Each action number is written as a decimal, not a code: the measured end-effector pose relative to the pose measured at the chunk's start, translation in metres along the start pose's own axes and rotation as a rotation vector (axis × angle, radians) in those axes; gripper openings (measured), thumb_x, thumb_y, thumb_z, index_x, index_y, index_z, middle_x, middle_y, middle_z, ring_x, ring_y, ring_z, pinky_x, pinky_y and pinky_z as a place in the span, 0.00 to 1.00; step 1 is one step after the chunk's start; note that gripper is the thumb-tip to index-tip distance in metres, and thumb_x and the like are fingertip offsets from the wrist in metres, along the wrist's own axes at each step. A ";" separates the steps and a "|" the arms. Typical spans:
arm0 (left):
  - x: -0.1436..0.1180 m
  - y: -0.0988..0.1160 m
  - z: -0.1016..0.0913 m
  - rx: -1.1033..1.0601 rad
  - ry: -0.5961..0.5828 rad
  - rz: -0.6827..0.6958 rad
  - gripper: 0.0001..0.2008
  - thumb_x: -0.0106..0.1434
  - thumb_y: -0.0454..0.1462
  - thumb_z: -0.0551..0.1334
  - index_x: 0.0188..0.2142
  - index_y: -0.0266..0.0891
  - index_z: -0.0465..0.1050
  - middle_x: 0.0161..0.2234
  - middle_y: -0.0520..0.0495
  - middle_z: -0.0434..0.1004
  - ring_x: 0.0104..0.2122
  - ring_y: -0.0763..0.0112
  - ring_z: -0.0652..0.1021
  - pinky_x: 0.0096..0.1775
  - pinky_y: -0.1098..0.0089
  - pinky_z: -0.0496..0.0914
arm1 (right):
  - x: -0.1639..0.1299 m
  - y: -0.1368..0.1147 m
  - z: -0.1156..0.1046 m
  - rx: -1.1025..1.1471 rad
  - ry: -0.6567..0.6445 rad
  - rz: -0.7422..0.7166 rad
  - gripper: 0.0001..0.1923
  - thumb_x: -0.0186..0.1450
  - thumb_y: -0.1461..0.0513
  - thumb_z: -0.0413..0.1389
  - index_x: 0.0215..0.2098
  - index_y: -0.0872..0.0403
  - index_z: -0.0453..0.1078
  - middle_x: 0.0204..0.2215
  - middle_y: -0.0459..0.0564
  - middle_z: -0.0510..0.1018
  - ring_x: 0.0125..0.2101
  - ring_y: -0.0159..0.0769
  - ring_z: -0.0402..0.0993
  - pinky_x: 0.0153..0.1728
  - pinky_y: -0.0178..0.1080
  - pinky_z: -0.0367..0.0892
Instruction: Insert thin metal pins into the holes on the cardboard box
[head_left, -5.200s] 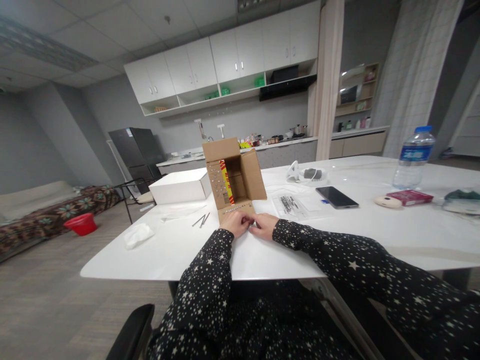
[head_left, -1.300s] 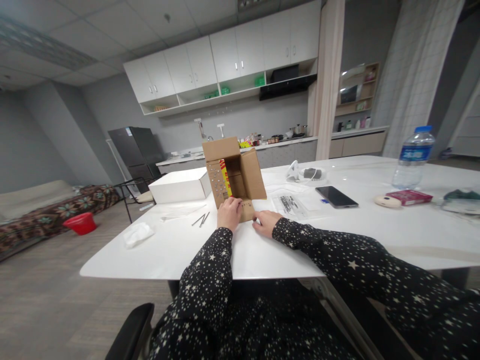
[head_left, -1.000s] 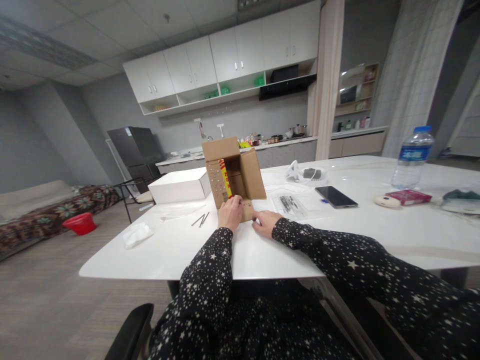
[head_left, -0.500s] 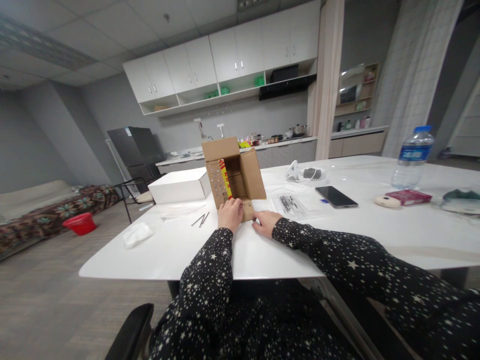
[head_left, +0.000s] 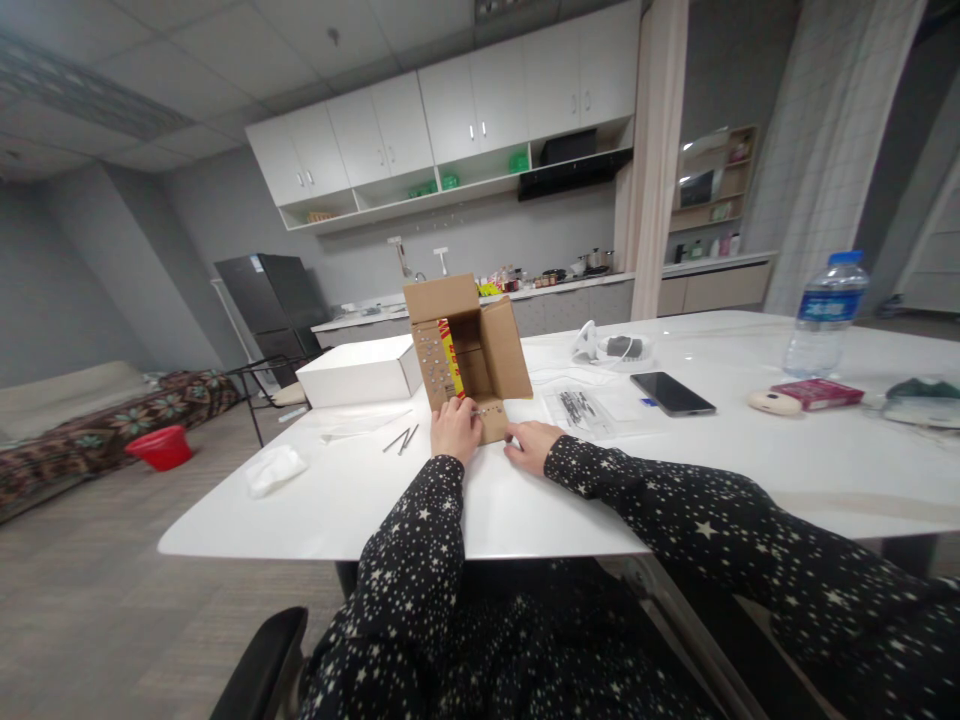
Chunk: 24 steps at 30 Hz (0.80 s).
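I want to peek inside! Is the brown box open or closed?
Open. The cardboard box lies on its side with flaps spread; the left hand touches its bottom flap.

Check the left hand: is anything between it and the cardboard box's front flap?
Nothing visible. The left hand is already on the front flap of the cardboard box, fingertips at its row of small studs. The right hand rests on the white table beside the flap.
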<state>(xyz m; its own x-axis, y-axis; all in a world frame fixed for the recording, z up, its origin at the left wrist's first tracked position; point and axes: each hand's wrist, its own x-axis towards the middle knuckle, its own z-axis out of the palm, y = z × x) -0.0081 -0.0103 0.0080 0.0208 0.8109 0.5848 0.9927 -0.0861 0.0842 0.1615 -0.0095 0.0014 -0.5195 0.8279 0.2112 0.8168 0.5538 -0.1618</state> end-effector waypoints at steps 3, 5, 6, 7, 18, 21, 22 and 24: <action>0.001 -0.005 0.000 -0.009 0.011 -0.058 0.08 0.59 0.36 0.55 0.38 0.43 0.68 0.40 0.44 0.71 0.44 0.61 0.69 0.44 0.61 0.61 | 0.000 0.001 0.000 -0.006 -0.005 -0.005 0.16 0.61 0.55 0.46 0.43 0.50 0.69 0.38 0.53 0.77 0.38 0.42 0.73 0.32 0.38 0.63; 0.001 -0.008 0.000 -0.017 0.014 -0.083 0.08 0.59 0.36 0.55 0.39 0.43 0.68 0.40 0.44 0.71 0.44 0.61 0.70 0.44 0.62 0.61 | -0.001 0.001 0.000 -0.008 -0.008 -0.005 0.16 0.62 0.55 0.46 0.43 0.50 0.69 0.38 0.53 0.77 0.38 0.42 0.73 0.32 0.38 0.63; 0.002 -0.010 0.001 -0.022 0.014 -0.086 0.08 0.59 0.36 0.55 0.39 0.43 0.68 0.40 0.44 0.71 0.44 0.61 0.70 0.43 0.62 0.61 | -0.001 0.001 0.000 -0.008 -0.008 -0.004 0.16 0.62 0.55 0.46 0.43 0.50 0.69 0.38 0.53 0.77 0.38 0.42 0.73 0.32 0.38 0.63; 0.002 -0.012 0.001 -0.029 0.015 -0.087 0.08 0.59 0.37 0.55 0.39 0.43 0.68 0.40 0.45 0.71 0.43 0.61 0.70 0.43 0.62 0.61 | -0.001 0.001 0.000 -0.007 -0.009 -0.003 0.16 0.62 0.55 0.46 0.43 0.50 0.69 0.38 0.53 0.77 0.38 0.42 0.73 0.32 0.38 0.63; 0.001 -0.019 -0.001 -0.056 0.016 -0.158 0.08 0.56 0.36 0.56 0.36 0.44 0.68 0.39 0.46 0.72 0.43 0.61 0.71 0.43 0.61 0.62 | -0.001 0.002 0.000 0.000 -0.006 0.000 0.17 0.61 0.55 0.46 0.43 0.50 0.69 0.39 0.54 0.77 0.38 0.43 0.73 0.32 0.39 0.63; 0.002 -0.024 -0.001 -0.074 0.007 -0.181 0.08 0.55 0.36 0.57 0.36 0.44 0.68 0.38 0.46 0.73 0.42 0.61 0.71 0.42 0.61 0.62 | -0.001 0.001 -0.001 0.003 -0.005 0.001 0.17 0.61 0.55 0.46 0.43 0.50 0.69 0.38 0.53 0.77 0.37 0.42 0.73 0.32 0.39 0.63; 0.002 -0.025 -0.001 -0.084 0.000 -0.190 0.08 0.54 0.36 0.57 0.36 0.44 0.68 0.38 0.46 0.73 0.42 0.61 0.71 0.42 0.61 0.62 | -0.001 0.001 -0.001 0.005 -0.004 0.001 0.17 0.61 0.55 0.46 0.43 0.50 0.69 0.38 0.53 0.77 0.37 0.42 0.73 0.31 0.38 0.63; 0.003 -0.027 -0.002 -0.105 -0.014 -0.211 0.09 0.54 0.36 0.58 0.36 0.43 0.68 0.38 0.47 0.74 0.42 0.62 0.71 0.42 0.62 0.62 | -0.001 0.002 -0.001 0.008 -0.003 0.001 0.16 0.61 0.55 0.46 0.43 0.50 0.69 0.38 0.53 0.77 0.37 0.42 0.73 0.31 0.38 0.62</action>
<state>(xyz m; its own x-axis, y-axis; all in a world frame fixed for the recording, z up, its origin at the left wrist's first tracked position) -0.0348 -0.0068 0.0087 -0.1831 0.8251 0.5344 0.9576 0.0266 0.2870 0.1639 -0.0099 0.0019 -0.5193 0.8288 0.2085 0.8154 0.5535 -0.1694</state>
